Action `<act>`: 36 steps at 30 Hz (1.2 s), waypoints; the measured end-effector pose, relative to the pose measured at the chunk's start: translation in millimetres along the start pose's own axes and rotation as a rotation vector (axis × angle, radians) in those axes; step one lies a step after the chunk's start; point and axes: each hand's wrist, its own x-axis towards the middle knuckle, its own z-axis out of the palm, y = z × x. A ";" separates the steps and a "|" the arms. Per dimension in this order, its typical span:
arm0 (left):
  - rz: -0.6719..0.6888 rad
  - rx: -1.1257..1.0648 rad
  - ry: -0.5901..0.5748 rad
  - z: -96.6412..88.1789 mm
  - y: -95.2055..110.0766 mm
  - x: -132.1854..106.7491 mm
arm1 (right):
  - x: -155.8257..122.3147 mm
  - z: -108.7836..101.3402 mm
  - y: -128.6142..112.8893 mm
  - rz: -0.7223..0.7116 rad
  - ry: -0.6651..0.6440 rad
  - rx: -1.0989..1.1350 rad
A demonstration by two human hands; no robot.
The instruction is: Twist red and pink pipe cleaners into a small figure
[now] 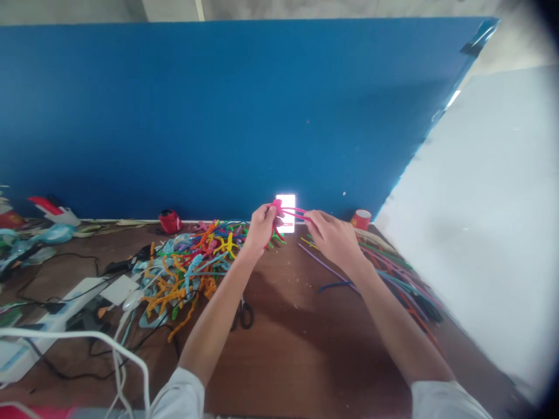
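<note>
My left hand is closed on a bunched, twisted part of some pink pipe cleaners, held up over the far side of the table. Two pink strands run across from it to my right hand, whose fingers pinch their other ends. Behind the strands a phone with a bright white screen leans upright against the blue panel. Beside my left forearm lies a heap of bent, twisted pipe cleaners in many colours. Straight pipe cleaners lie under and beyond my right forearm.
Black-handled scissors lie partly hidden by my left forearm. At the left are a white power strip and tangled cables. A red paper cup and a small red object stand by the blue panel. A white wall borders the right.
</note>
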 end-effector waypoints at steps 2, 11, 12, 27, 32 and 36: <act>0.003 0.010 -0.006 -0.5 0.7 0.2 | -0.1 1.2 -0.2 0.003 0.007 0.005; 0.084 0.303 -0.005 -3.9 -3.5 1.2 | 0.2 -2.0 1.5 0.030 0.006 0.235; 0.102 0.355 0.007 -3.9 -4.8 1.2 | 0.4 -3.2 1.2 0.030 -0.001 0.269; -0.078 0.210 -0.055 -2.0 -4.7 -3.0 | -2.6 -10.3 -7.4 -0.168 -0.133 0.257; -0.187 -0.110 -0.105 -1.2 5.3 -1.9 | -1.7 -15.3 -7.7 -0.174 -0.150 0.252; -0.130 -0.050 -0.055 -2.8 4.7 -1.1 | -1.6 -14.9 -7.8 -0.215 -0.166 0.230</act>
